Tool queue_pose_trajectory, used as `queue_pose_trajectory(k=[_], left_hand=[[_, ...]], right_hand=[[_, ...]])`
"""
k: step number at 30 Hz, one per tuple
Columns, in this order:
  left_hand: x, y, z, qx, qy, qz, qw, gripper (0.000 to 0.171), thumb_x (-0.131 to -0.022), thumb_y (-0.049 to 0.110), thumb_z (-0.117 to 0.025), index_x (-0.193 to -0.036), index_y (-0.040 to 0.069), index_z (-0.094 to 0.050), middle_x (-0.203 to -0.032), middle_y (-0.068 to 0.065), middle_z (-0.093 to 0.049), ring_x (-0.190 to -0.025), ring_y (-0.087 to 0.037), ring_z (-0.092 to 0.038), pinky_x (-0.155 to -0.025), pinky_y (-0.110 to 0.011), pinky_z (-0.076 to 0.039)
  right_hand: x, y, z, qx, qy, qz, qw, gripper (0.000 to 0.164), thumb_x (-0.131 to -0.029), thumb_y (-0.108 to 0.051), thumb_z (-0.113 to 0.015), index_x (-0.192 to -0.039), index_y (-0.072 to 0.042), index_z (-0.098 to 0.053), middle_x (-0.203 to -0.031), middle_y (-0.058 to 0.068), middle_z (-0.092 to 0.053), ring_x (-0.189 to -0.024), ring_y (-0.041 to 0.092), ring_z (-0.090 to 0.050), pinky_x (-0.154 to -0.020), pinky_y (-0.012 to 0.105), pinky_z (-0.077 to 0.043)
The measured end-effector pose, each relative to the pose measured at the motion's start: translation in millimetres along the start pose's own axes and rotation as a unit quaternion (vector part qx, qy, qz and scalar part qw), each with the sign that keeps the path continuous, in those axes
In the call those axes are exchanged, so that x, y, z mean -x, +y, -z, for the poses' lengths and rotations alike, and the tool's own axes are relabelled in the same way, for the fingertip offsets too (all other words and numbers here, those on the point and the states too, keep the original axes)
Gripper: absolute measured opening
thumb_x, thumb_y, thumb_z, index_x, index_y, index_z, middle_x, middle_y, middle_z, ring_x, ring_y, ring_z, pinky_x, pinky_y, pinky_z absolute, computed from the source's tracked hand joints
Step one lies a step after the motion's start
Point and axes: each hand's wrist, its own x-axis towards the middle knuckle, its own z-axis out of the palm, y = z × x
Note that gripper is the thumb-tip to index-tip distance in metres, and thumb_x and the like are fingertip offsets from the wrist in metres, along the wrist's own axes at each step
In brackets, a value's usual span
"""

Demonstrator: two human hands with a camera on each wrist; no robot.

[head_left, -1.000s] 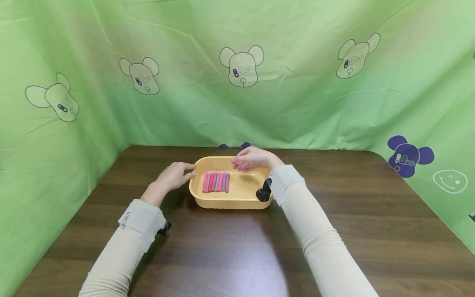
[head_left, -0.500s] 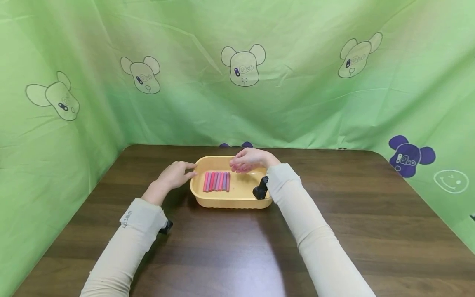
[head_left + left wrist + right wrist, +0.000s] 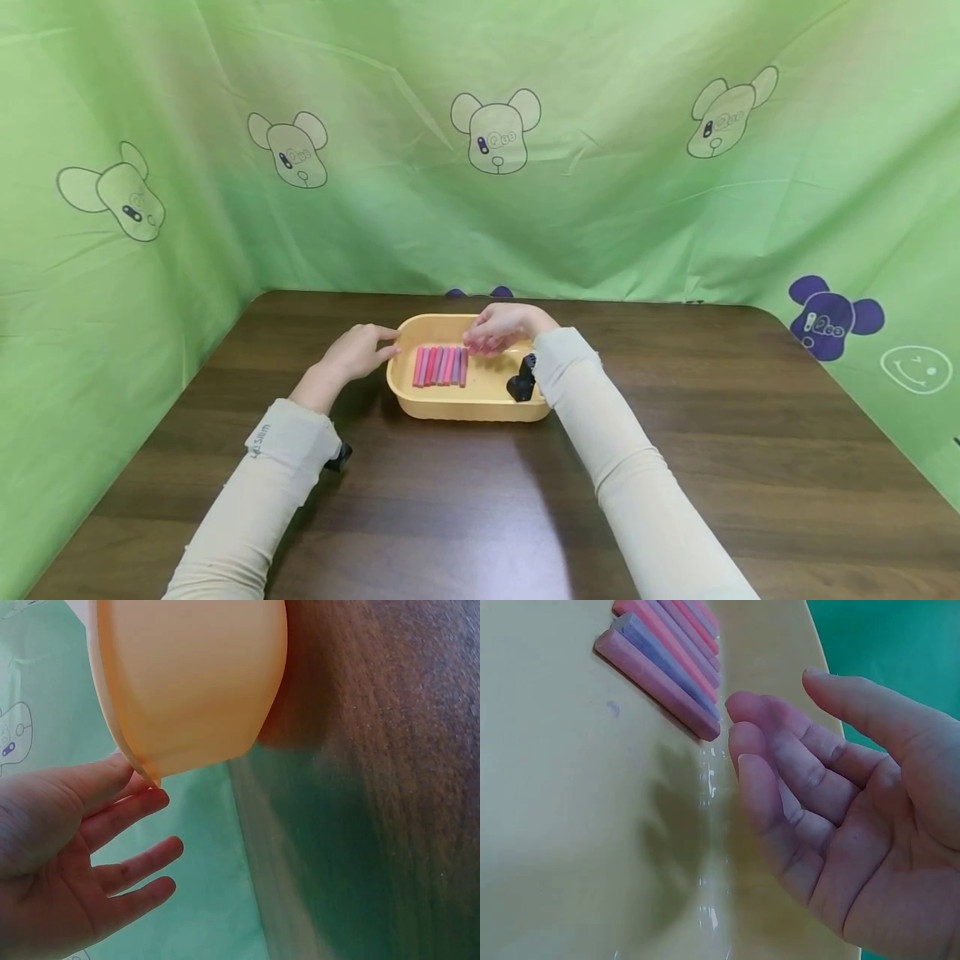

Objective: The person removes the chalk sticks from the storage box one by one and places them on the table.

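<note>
A yellow plastic tub [image 3: 461, 408] sits on the dark wooden table. Inside it, several pink and purple sticks [image 3: 439, 366] lie side by side at the left. My right hand [image 3: 497, 331] hovers over the tub's far side with fingers loosely bent, holding nothing; in the right wrist view its fingertips [image 3: 744, 742] are just beside the nearest stick [image 3: 656, 686]. My left hand [image 3: 358, 351] rests against the tub's left rim with straight fingers; the left wrist view shows its fingers [image 3: 124, 817] touching the tub's outer wall [image 3: 195, 682].
A green cloth [image 3: 480, 142] printed with bear heads walls the table at the back and both sides. The wooden table [image 3: 480, 500] stretches out in front of the tub. A black wrist camera [image 3: 521, 382] sits by my right sleeve.
My right hand has moved a little left and down, closer to the sticks. My left hand has stayed at the tub's rim.
</note>
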Motion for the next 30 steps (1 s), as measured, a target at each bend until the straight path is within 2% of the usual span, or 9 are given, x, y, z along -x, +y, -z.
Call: queue_pose_trajectory(k=[12,20,30], left_hand=[[0.5,0.8,1.2,0.002,0.0,0.003,1.0,0.041,-0.094,0.022,-0.055,-0.131,0.004,-0.054,-0.133,-0.016,-0.055,-0.126,-0.032,-0.05,-0.103,-0.046,-0.043],[-0.3,0.3,0.9,0.003,-0.003,0.004,1.0,0.041,-0.094,0.023,-0.055,-0.131,0.005,-0.054,-0.133,-0.015,-0.056,-0.125,-0.031,-0.05,-0.102,-0.046,-0.044],[-1.0,-1.2,0.4,0.004,-0.002,0.002,1.0,0.041,-0.094,0.023,-0.055,-0.131,0.005,-0.055,-0.132,-0.016,-0.056,-0.125,-0.031,-0.051,-0.102,-0.046,-0.044]], right_hand=[[-3,-2,-2,0.026,0.003,-0.012,1.0,0.028,-0.094,-0.02,-0.055,-0.109,0.002,-0.061,-0.086,0.002,-0.069,-0.075,0.009,-0.062,-0.072,0.022,-0.054],[-9,2,-3,0.033,-0.013,-0.032,0.999,0.022,-0.093,-0.018,-0.055,-0.102,0.0,-0.064,-0.078,0.001,-0.067,-0.072,0.01,-0.061,-0.073,0.024,-0.055],[-14,3,-10,0.036,-0.034,-0.057,0.997,0.019,-0.094,-0.019,-0.054,-0.085,-0.005,-0.063,-0.07,-0.001,-0.065,-0.061,0.007,-0.056,-0.064,0.019,-0.052]])
